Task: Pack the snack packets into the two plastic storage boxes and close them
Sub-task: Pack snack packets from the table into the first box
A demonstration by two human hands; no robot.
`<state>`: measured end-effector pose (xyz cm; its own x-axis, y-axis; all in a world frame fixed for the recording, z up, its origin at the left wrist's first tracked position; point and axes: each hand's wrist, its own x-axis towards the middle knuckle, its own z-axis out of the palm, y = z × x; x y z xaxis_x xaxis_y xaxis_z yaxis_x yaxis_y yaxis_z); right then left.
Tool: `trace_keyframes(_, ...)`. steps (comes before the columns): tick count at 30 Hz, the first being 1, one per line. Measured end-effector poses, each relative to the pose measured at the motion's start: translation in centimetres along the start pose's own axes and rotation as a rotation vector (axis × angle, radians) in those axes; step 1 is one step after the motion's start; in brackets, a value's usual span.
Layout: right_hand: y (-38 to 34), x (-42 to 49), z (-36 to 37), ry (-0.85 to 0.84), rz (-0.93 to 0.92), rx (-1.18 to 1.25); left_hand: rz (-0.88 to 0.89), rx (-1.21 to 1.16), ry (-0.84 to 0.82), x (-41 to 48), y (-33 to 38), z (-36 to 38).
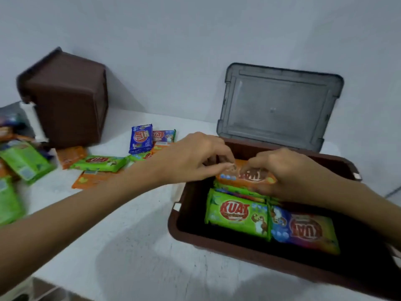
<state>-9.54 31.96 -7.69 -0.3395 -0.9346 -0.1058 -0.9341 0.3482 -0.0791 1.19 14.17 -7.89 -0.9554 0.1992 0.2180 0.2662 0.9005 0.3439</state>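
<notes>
Grip: both hands curled onto one orange packet point(247, 177), left hand point(195, 157) pinching its far left edge, right hand point(288, 170) gripping its right end.

Item held: the orange packet was inside the far end of the open box point(173, 222), lying over a green layer.

Box contents: a green packet point(237, 213) and a blue-and-orange packet point(303, 231) lay side by side nearer the camera. The near strip of the floor looked bare.

Lid point(280, 107): grey and translucent, propped upright behind the open box against the wall.

Second box point(67, 101): brown, tipped, at the far left of the desk point(130, 246). It was blurred, so its lid could not be made out.

Loose stock on the desk: a blue packet point(141, 139), a green flat packet point(98, 163), an orange flat packet point(93, 179) and more green ones at the left edge.

Step in hand, by judgement: seating one packet in the first box, which was only partly filled.

Next move, by judgement: press the orange packet flat and let go. Then the left hand, being the nearer, could reach to the loose stock. The lid and the second box were not yet dealt with.
</notes>
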Motion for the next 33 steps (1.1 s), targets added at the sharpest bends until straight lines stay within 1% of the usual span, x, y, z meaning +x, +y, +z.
trace_keyframes(3, -2.2, 3.6, -0.9, 0.107, -0.1, 0.11, -0.134, 0.019, 0.111, -2.6, -2.5, -2.8)
trace_keyframes(5, -3.5, 6.6, -1.0, 0.124, -0.178, 0.133, -0.236, 0.038, 0.153, -4.7, -4.9, -4.1)
trace_keyframes(7, -4.7, 9.8, -0.8, 0.121, -0.236, 0.14, -0.372, 0.072, 0.156, -7.0, -8.2, -4.9)
trace_keyframes(8, -5.3, 11.6, -0.6, 0.111, -0.251, 0.142, -0.455, 0.101, 0.122, -8.2, -10.1, -5.1)
trace_keyframes(9, -5.8, 13.5, -0.3, 0.09, -0.257, 0.142, -0.547, 0.135, 0.05, -9.3, -12.0, -5.1)
trace_keyframes(11, -6.8, 17.2, 0.7, 0.007, -0.264, 0.131, -0.744, 0.158, -0.144, -11.3, -15.5, -4.9)
trace_keyframes(12, -7.1, 18.9, 1.4, -0.047, -0.268, 0.116, -0.82, 0.133, -0.21, -12.2, -17.0, -4.7)
trace_keyframes(14, -7.4, 22.0, 2.8, -0.151, -0.257, 0.077, -0.899, 0.058, -0.25, -13.6, -19.1, -4.4)
trace_keyframes(16, -7.1, 24.4, 4.1, -0.255, -0.212, 0.062, -0.916, 0.01, -0.258, -14.4, -20.4, -4.0)
trace_keyframes(19, -6.7, 26.2, 4.9, -0.479, -0.155, 0.032, -0.893, -0.023, -0.276, -14.8, -21.5, -3.2)
trace_keyframes(21, -6.3, 26.4, 5.0, -0.548, -0.138, 0.064, -0.875, -0.081, -0.272, -14.8, -22.1, -2.5)
trace_keyframes(23, -6.0, 26.5, 5.1, -0.547, -0.142, 0.091, -0.847, -0.138, -0.237, -14.9, -22.8, -1.8)
trace_keyframes(26, -6.1, 26.5, 5.5, -0.522, -0.138, -0.008, -0.812, -0.186, -0.208, -15.5, -23.6, -1.6)
trace_keyframes(28, -6.1, 26.5, 5.6, -0.496, -0.105, -0.01, -0.784, -0.186, -0.251, -16.0, -24.1, -1.8)
trace_keyframes(31, -6.1, 26.3, 5.7, -0.455, -0.104, 0.03, -0.759, -0.172, -0.317, -16.4, -24.3, -2.5)
trace_keyframes(33, -6.3, 26.1, 5.7, -0.435, -0.1, 0.043, -0.759, -0.133, -0.324, -16.4, -24.4, -2.7)
